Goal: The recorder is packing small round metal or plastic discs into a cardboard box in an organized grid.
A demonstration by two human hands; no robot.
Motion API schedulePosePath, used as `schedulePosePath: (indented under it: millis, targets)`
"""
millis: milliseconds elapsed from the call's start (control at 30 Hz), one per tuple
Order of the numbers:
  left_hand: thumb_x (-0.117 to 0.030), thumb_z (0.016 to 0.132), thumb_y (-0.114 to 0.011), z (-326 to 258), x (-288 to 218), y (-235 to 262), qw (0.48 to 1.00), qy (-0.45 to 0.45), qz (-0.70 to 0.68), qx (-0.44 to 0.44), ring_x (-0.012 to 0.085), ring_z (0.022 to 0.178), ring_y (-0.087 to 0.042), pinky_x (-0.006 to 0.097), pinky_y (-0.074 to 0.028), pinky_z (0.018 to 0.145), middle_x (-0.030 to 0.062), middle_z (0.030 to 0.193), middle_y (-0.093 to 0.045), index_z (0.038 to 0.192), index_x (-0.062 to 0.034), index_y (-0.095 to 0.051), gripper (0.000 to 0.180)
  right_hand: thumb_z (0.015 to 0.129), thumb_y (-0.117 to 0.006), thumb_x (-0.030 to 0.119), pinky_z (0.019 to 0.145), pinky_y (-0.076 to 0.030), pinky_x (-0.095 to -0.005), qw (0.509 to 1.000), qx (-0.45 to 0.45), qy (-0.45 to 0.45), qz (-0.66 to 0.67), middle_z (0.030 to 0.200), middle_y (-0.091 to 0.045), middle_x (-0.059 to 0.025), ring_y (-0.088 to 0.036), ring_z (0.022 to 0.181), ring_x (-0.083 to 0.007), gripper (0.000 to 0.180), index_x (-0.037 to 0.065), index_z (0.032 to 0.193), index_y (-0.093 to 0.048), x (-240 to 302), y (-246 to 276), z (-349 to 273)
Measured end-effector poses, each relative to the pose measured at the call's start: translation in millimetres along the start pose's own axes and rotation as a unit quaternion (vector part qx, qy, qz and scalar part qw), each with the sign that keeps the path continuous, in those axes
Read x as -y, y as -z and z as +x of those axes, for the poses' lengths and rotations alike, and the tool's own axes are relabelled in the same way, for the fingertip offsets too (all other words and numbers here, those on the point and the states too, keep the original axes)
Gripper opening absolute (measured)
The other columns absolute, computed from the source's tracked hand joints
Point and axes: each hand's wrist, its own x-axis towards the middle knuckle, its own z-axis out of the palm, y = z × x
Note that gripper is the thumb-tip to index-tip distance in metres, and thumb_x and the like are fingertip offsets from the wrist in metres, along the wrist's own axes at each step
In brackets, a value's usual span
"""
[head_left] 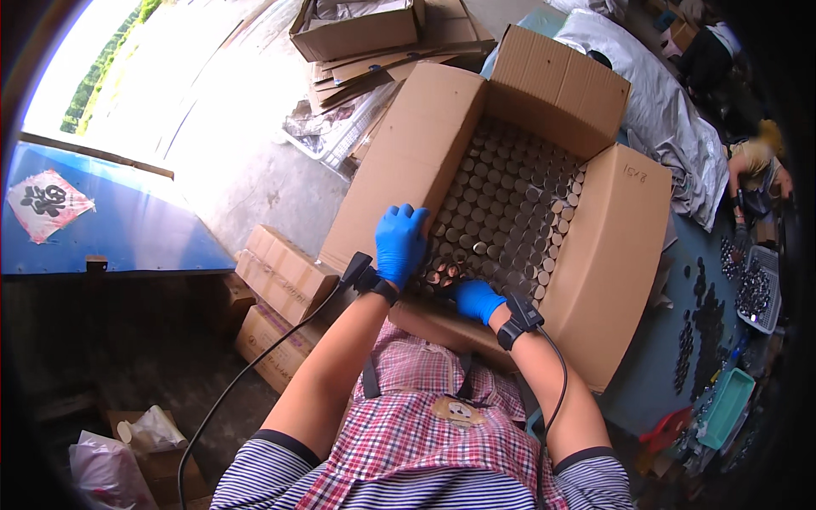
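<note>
The left hand [401, 242], in a blue glove, is resting at the inner edge of the left flap [408, 149], by the near-left corner of the open box [450, 327]. Its fingers are curling, but I cannot tell whether they are holding anything. The right hand [478, 300], also gloved, is reaching inside the box at the near edge, its fingers pointing left; their tips are hiding among the caps, so I cannot tell their spread or grip.

The caps [491, 201] are filling the box floor in close rows, and a few copper-toned caps [444, 272] are lying between the 2 hands. The near wall is crowding the right wrist, while the left, far [557, 89] and right [608, 263] flaps are leaning outward, leaving the mouth open from above.

Past the left flap, taped cartons [285, 272] are standing near the left forearm, and a cable [229, 391] is trailing from that wrist. A white sack [659, 110] is lying beyond the right flap; farther right, a co-worker [752, 166] is bending near a basket [759, 293].
</note>
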Motion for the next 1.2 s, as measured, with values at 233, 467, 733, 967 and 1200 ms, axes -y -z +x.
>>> schedulePosePath:
  millis: [233,467,733,967,1200]
  targets:
    - [-0.013,0.080,-0.063,0.5,-2.5,-1.6,1.000,-0.002,0.014,0.011,0.0305,0.080,-0.057,0.042,-0.049,0.068,0.0091,0.083,-0.057,0.093,-0.0155,-0.067,0.014,0.093,-0.052,0.031,0.093,-0.051,-0.0448,0.997,0.043,-0.015,0.064,0.125,-0.064,-0.0152,-0.063,0.110,-0.0360,0.034,0.028,0.125,-0.064,-19.5,0.6,-8.4]
    - [-0.011,0.080,-0.062,-2.2,1.3,-4.2,1.000,-0.010,0.027,0.009,0.0305,0.078,-0.057,0.042,-0.049,0.067,0.0095,0.081,-0.057,0.092,-0.0157,-0.067,0.013,0.091,-0.054,0.030,0.097,-0.049,-0.0445,0.996,0.053,-0.013,0.066,0.129,-0.061,-0.0145,-0.061,0.114,-0.0344,0.033,0.029,0.121,-0.068,-20.0,3.0,-23.5]
    - [-0.009,0.080,-0.061,0.3,-1.2,-4.4,0.999,-0.029,0.021,-0.007,0.0316,0.078,-0.057,0.043,-0.048,0.066,0.0101,0.080,-0.057,0.092,-0.0141,-0.065,0.013,0.089,-0.054,0.019,0.098,-0.049,-0.0425,0.993,0.078,-0.033,0.082,0.126,-0.064,-0.0102,-0.060,0.114,-0.0335,0.036,0.029,0.120,-0.070,-40.3,-9.1,-49.0]
    - [-0.009,0.080,-0.062,-1.2,2.2,-4.7,0.999,-0.035,0.022,-0.007,0.0323,0.077,-0.057,0.043,-0.048,0.066,0.0106,0.081,-0.057,0.092,-0.0144,-0.066,0.013,0.089,-0.054,0.014,0.102,-0.046,-0.0429,0.978,0.147,-0.092,0.118,0.133,-0.060,-0.0058,-0.058,0.120,-0.0313,0.040,0.032,0.121,-0.070,-52.1,-2.2,-70.4]
    - [-0.008,0.080,-0.061,-2.5,5.3,-7.9,0.999,-0.038,0.025,-0.006,0.0317,0.078,-0.057,0.043,-0.048,0.066,0.0105,0.081,-0.057,0.092,-0.0144,-0.065,0.015,0.084,-0.058,0.014,0.102,-0.045,-0.0374,0.964,0.168,-0.178,0.102,0.130,-0.062,0.0009,-0.059,0.118,-0.0273,0.036,0.033,0.109,-0.075,-47.2,4.1,-89.8]
